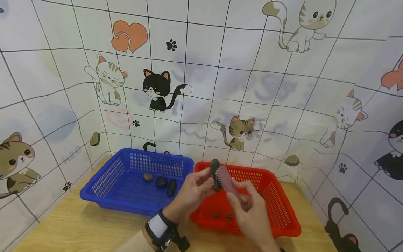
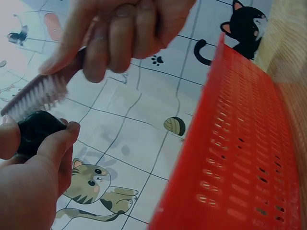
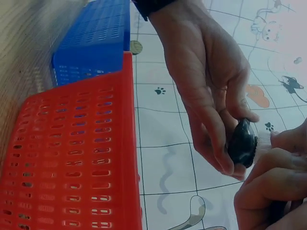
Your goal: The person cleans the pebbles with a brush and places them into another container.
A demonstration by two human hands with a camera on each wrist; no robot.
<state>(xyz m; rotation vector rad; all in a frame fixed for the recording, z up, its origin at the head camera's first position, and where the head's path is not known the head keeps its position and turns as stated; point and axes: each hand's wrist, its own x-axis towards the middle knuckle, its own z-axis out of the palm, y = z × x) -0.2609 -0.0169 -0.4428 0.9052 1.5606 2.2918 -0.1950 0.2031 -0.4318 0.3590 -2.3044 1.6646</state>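
Note:
Over the red basket, my left hand [image 1: 195, 189] pinches a dark, glossy stone [image 1: 214, 164] between thumb and fingers. My right hand [image 1: 252, 211] grips a pink-backed brush [image 1: 227, 180], its fingers curled round the handle. The white bristles face the stone and lie right at its surface. In the left wrist view the brush [image 2: 41, 93] slants over the upper side of the stone [image 2: 38, 129]. From the right wrist, the stone [image 3: 242, 143] shows between the left fingertips, with the bristles at its edge.
The red basket [image 1: 280, 199] holds several small brownish pieces, partly hidden under the hands. To its left, a blue basket [image 1: 108, 203] contains a brown stone [image 1: 148, 177] and two dark ones [image 1: 161, 182]. Both stand on a wooden table [image 1: 78, 227] before a cat-print sheet [image 1: 201, 91].

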